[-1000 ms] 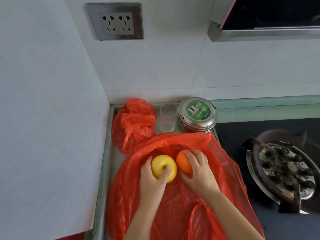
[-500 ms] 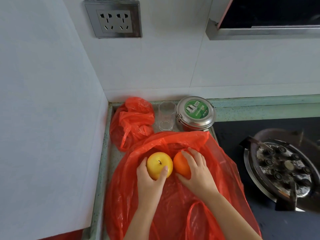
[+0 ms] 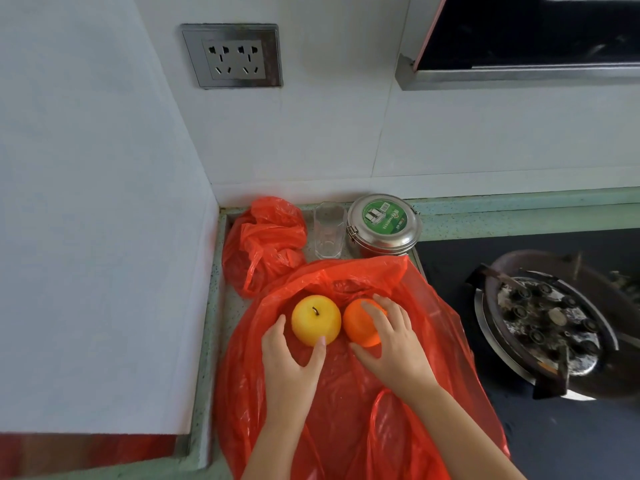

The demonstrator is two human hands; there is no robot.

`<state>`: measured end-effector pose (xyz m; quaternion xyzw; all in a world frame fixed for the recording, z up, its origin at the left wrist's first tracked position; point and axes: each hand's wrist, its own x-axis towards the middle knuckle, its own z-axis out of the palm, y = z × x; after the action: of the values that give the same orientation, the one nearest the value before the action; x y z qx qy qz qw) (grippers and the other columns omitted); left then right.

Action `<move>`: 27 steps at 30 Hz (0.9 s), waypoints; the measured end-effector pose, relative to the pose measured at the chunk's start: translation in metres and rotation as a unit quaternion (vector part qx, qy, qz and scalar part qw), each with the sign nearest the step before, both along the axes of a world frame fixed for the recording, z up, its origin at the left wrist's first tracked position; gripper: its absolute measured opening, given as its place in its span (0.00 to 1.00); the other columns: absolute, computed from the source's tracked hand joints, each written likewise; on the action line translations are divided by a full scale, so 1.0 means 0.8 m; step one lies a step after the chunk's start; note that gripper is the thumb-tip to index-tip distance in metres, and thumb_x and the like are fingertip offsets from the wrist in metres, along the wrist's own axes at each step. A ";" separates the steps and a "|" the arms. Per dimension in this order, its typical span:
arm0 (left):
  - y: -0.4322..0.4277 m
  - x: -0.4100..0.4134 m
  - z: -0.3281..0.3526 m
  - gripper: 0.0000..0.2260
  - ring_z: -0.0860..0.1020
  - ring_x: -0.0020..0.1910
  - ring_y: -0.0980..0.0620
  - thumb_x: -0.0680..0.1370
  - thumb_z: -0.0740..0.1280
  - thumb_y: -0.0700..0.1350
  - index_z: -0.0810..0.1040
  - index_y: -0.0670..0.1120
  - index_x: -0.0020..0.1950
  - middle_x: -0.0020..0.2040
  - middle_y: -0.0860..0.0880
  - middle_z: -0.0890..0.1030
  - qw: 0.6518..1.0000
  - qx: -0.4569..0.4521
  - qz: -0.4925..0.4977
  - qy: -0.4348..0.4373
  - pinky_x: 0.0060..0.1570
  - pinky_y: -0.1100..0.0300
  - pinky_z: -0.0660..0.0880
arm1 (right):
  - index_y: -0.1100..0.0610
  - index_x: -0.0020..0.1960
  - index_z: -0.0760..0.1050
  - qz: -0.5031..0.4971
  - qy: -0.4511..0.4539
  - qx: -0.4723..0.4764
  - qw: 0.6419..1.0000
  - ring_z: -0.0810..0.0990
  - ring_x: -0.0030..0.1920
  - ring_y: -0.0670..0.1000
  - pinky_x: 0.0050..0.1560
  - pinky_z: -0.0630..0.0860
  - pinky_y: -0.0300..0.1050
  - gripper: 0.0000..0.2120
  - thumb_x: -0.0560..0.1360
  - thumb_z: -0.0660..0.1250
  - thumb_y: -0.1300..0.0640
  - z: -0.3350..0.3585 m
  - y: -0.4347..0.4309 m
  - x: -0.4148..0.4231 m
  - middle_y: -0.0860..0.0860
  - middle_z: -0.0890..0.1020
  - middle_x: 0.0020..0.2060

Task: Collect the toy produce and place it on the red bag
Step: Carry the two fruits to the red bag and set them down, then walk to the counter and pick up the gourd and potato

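Bare to the forearms: left hand [image 3: 291, 368] and right hand [image 3: 394, 355] — nails seemingly short.

Free room and obstacles, desk [image 3: 235, 306] corner.
- Left: side wall [image 3: 86, 237], flush with the desk edge.
- Rear: crumpled red bag [image 3: 265, 244], glass tumbler [image 3: 329, 232] and steel tin [image 3: 383, 223], in a close row.
- Right: gas burner [image 3: 547, 323].
- Open: near part of the spread red bag [image 3: 346, 393].

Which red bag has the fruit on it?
The flat, spread-out red bag in front; the crumpled red bag in the back corner carries none.
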<state>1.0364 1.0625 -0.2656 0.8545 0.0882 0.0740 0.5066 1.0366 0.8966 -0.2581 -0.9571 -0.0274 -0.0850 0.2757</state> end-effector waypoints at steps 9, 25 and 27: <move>-0.012 -0.049 0.038 0.24 0.73 0.56 0.46 0.72 0.63 0.53 0.70 0.39 0.62 0.56 0.39 0.76 0.975 0.114 -0.103 -0.162 0.59 0.63 0.66 | 0.54 0.59 0.73 -0.011 -0.050 -0.029 0.998 0.71 0.63 0.59 0.55 0.75 0.58 0.19 0.70 0.61 0.48 0.037 -0.011 -0.066 0.54 0.77 0.58; -0.099 -0.161 0.114 0.16 0.73 0.61 0.43 0.74 0.62 0.49 0.78 0.42 0.57 0.55 0.44 0.79 0.861 0.256 -0.289 -0.331 0.57 0.45 0.73 | 0.56 0.55 0.78 -0.219 -0.133 -0.112 0.960 0.74 0.60 0.59 0.57 0.71 0.62 0.17 0.72 0.59 0.49 0.115 -0.066 -0.239 0.55 0.80 0.55; -0.112 -0.177 0.121 0.16 0.73 0.61 0.42 0.74 0.62 0.49 0.78 0.42 0.57 0.55 0.44 0.79 0.855 0.252 -0.302 -0.339 0.56 0.44 0.73 | 0.56 0.54 0.78 -0.249 -0.141 -0.122 0.950 0.75 0.60 0.59 0.57 0.70 0.62 0.16 0.70 0.63 0.51 0.125 -0.074 -0.265 0.55 0.80 0.55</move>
<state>0.8950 0.9729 -0.1690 0.8595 -0.3729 0.2223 0.2696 0.8248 0.8373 -0.1580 -0.9380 0.1629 -0.2812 0.1205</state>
